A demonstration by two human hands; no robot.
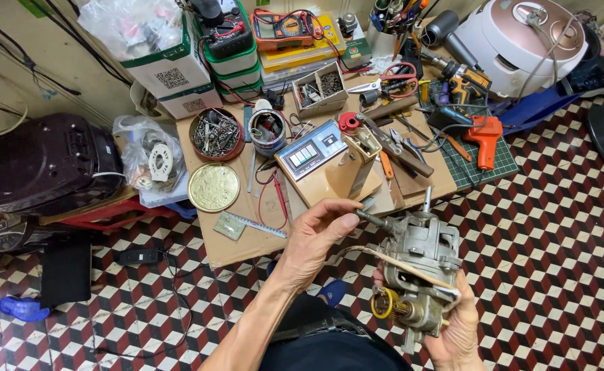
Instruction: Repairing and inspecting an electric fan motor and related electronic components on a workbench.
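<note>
Right hand (pixel 463 330) grips grey motor (pixel 419 268) from below, above tiled floor (pixel 549 206), at 5 o'clock in frame. Motor's long axis runs 10 to 4 o'clock; shaft (pixel 374 220) points toward 10. Left hand (pixel 315 237) pinches shaft tip, thumb and forefinger narrow. Low workboard (pixel 233 247) with red pliers (pixel 484 141), brass lid (pixel 214 187) lies at 12 o'clock.

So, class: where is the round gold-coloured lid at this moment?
In the head view, the gold-coloured lid lies flat at the left end of the low wooden table, just below the round tin of screws and above the metal ruler.
</note>
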